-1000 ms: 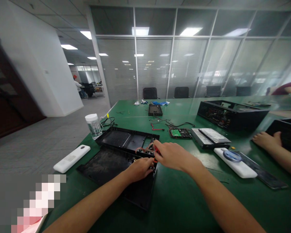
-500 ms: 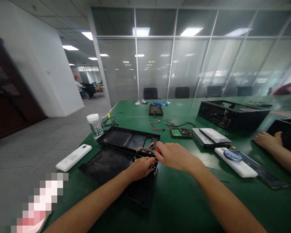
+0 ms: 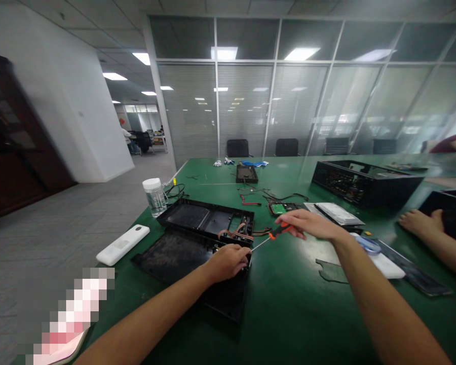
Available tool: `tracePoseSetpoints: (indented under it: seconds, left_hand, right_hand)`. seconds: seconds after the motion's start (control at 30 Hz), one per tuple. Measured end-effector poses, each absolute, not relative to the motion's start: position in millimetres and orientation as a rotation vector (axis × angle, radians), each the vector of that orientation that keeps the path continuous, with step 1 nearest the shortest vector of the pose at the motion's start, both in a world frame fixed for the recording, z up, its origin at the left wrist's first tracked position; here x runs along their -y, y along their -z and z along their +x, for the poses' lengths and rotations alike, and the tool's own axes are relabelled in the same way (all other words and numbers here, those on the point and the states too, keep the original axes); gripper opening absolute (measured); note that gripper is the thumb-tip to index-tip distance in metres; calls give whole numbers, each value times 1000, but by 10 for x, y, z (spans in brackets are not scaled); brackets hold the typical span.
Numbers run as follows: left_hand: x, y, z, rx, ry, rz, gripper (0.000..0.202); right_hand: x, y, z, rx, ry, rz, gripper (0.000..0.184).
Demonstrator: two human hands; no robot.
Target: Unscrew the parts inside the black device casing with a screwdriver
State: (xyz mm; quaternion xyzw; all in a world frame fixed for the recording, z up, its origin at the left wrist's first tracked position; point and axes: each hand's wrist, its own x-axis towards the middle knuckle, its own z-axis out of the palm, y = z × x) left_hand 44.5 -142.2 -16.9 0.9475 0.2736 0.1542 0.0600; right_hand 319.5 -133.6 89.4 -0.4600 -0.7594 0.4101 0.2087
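A black opened device case point(image 3: 197, 238) lies on the green table point(image 3: 289, 304), its two halves spread flat with a bundle of red and brown wires point(image 3: 235, 234) at the hinge side. My left hand point(image 3: 228, 261) is closed on the case's right edge, next to those wires. My right hand point(image 3: 311, 224) is lifted to the right of the case and grips a screwdriver with an orange and black handle point(image 3: 277, 232); its thin shaft points down-left toward the case.
A white remote-like bar point(image 3: 123, 244) and a clear jar point(image 3: 154, 196) sit left of the case. A green circuit board point(image 3: 279, 208), a drive point(image 3: 334, 213), a large black chassis point(image 3: 365, 180) and loose cables lie beyond. Another person's hand point(image 3: 418, 221) rests at the right.
My right hand has drawn the screwdriver away from the wires, moving right and up. My left hand stays on the case edge. The view has shifted slightly.
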Motion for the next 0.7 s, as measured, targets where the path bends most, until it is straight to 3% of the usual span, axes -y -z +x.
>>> tracePoseSetpoints:
  seconds: [0.1, 0.2, 0.3, 0.4, 0.47, 0.57, 0.6, 0.63, 0.7]
  left_hand:
    - [1396, 193, 419, -728, -386, 2939, 38]
    - [1401, 201, 397, -645, -370, 2960, 35]
    - [1450, 180, 399, -583, -416, 2968, 34]
    - [1485, 108, 405, -564, -498, 2991, 35]
    - [1445, 23, 372, -633, -577, 3003, 32]
    - [1240, -131, 214, -853, -669, 2972, 31]
    - [1139, -174, 135, -939, -667, 2952, 30]
    - [1030, -206, 49, -1030, -629, 2935, 27]
    - [811, -227, -121, -1206, -429, 2893, 25]
  right_hand:
    - [1351, -522, 3498, 1563, -1368, -1088, 43]
    - [1492, -153, 3524, 1118, -1325, -921, 35]
    - [1707, 47, 3249, 1043, -1352, -825, 32]
    - [2004, 85, 2799, 1290, -1271, -768, 12]
    - [2253, 83, 2500, 1629, -1076, -848, 26]
    - [2625, 134, 2176, 2269, -623, -920, 20]
    - [2725, 172, 2113, 2419, -464, -938, 29]
    - [2805, 218, 2074, 2532, -322, -966, 38]
    - [2913, 325, 2064, 2624, -116, -1053, 34]
